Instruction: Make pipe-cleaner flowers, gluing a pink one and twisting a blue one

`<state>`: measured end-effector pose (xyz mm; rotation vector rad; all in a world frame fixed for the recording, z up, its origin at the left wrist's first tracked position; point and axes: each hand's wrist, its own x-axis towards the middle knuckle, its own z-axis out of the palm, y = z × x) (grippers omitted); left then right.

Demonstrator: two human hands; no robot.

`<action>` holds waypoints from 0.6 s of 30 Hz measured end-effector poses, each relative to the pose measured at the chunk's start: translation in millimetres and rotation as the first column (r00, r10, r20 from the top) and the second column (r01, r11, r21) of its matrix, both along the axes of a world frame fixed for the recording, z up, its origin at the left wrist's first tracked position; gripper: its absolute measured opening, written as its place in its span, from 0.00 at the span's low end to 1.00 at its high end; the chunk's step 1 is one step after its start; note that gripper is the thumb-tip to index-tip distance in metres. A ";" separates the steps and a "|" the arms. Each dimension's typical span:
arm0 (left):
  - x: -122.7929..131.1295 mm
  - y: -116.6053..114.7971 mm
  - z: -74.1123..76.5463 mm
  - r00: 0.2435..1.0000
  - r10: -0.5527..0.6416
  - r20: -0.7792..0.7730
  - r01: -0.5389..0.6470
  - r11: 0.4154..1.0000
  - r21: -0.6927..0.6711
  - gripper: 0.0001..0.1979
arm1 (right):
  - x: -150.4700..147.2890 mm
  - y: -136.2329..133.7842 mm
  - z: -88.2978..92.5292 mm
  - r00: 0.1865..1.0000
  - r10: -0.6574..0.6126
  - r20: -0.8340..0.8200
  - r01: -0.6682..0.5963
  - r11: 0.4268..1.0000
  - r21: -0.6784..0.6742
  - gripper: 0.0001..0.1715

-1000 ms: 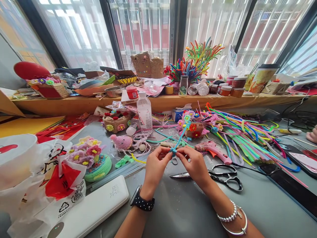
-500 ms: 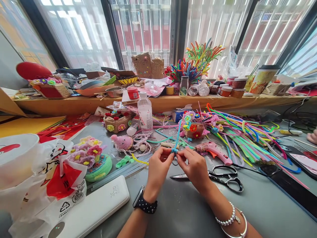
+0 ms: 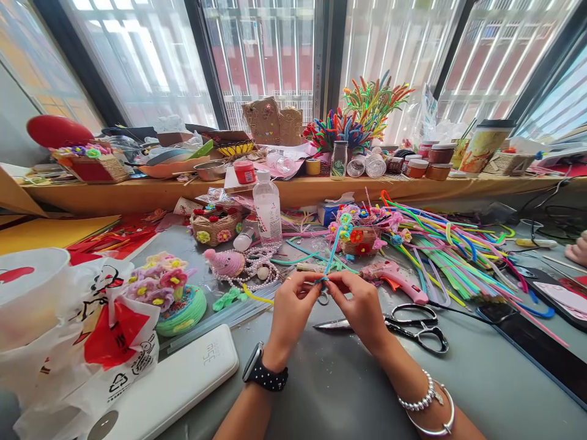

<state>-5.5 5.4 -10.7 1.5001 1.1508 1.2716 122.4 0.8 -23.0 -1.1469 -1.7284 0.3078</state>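
Note:
A light blue fuzzy stem (image 3: 334, 249) rises from between my fingertips, its lower end bunched into a small knot. My left hand (image 3: 292, 304) pinches this knot from the left, and my right hand (image 3: 360, 302) pinches it from the right, the fingertips almost meeting. Fingers partly cover the knot. Black-handled scissors (image 3: 419, 330) lie on the grey table, their blade reaching behind my right hand. A pink glue gun (image 3: 397, 278) rests just beyond that hand.
A water bottle (image 3: 268, 211) stands beyond my hands, near bead strings (image 3: 263, 269). Colourful fuzzy stems (image 3: 452, 263) spread at the right. A white power bank (image 3: 183, 382) and plastic bag (image 3: 114, 348) lie left. Another person's hand (image 3: 576, 249) shows at the right edge.
My fingers have closed further over the blue knot, so less of it shows. The stem still points up, leaning slightly more to the right. The whole view has shifted slightly.

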 end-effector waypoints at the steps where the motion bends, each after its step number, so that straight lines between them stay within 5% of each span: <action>1: -0.1 -0.1 0.1 1.000 -0.004 0.005 0.004 1.000 -0.011 0.09 | 0.0 -0.1 0.2 1.000 -0.002 -0.006 0.002 1.000 -0.009 0.08; 18: -0.1 -1.1 3.1 0.998 0.029 0.061 -0.028 1.000 -0.012 0.08 | -2.0 -1.0 2.2 0.991 0.007 -0.137 -0.014 0.999 -0.048 0.06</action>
